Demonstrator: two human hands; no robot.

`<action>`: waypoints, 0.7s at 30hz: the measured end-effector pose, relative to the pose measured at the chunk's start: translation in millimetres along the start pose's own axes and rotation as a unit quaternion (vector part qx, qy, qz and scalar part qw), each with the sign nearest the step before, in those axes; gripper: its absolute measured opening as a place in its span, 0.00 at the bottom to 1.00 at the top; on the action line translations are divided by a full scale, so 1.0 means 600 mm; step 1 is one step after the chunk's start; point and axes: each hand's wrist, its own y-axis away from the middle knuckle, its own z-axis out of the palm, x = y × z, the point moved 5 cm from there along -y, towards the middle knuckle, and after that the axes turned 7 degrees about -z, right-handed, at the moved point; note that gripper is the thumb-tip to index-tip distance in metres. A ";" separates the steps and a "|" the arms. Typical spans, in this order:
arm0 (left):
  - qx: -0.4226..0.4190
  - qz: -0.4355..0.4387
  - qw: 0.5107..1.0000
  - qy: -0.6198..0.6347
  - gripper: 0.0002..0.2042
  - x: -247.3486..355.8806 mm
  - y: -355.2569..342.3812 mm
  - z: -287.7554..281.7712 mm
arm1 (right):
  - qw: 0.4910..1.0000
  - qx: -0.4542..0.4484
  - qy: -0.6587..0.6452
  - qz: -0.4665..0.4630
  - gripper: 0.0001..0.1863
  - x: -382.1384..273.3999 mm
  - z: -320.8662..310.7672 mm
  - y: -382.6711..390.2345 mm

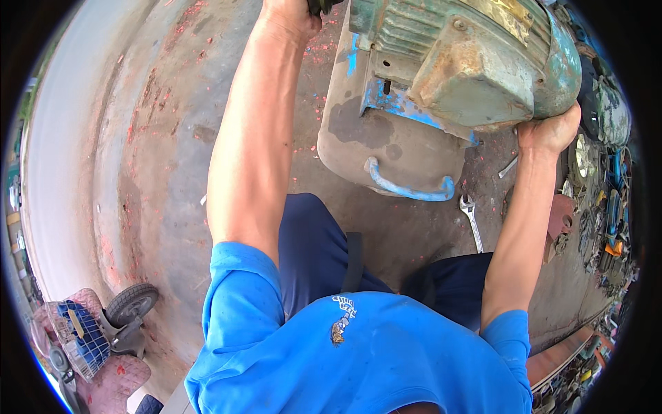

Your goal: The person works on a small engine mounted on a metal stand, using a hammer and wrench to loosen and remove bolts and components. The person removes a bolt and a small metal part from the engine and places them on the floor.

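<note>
A worn green electric motor [476, 62] with a rusty terminal box [476, 79] fills the upper right, tilted over a blue-painted metal bracket [407, 110]. My right hand [554, 130] is closed against the lower edge of the motor's rounded end, its fingers partly hidden behind it. At the top edge, my left hand [293, 15] is bent around a dark piece [321, 5]; the picture cuts off its fingers and most of that piece. Beneath the bracket lies a tan, rounded tank-like body [345, 148] with a bent blue handle [410, 190].
An adjustable wrench [471, 222] lies on the ground beside the blue handle, with another slim metal tool [508, 168] above it. Metal parts and tools crowd the right edge [607, 207]. At lower left stands a two-wheeler with a wire basket [81, 338] and a black wheel [132, 305].
</note>
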 end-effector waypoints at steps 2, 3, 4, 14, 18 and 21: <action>0.028 0.015 0.999 -0.003 0.14 0.005 0.003 -0.009 | 1.000 -0.013 0.007 0.009 0.26 0.011 0.004 -0.019; 0.038 0.023 0.999 0.000 0.14 0.006 0.003 -0.010 | 1.000 -0.009 0.022 0.006 0.26 0.012 0.004 -0.021; 0.049 0.031 0.998 0.003 0.13 0.009 0.007 -0.014 | 0.999 -0.006 0.036 0.003 0.26 0.013 0.010 -0.016; 0.065 0.096 0.992 -0.047 0.13 0.000 0.043 0.005 | 0.994 -0.052 0.089 0.022 0.30 0.027 -0.031 -0.048; 0.053 0.133 0.987 -0.072 0.15 0.005 0.026 -0.011 | 0.993 -0.052 0.107 0.021 0.29 0.018 -0.018 -0.043; 0.043 0.028 0.996 -0.079 0.17 0.004 0.027 -0.007 | 0.993 -0.052 0.099 0.046 0.28 0.035 -0.012 -0.080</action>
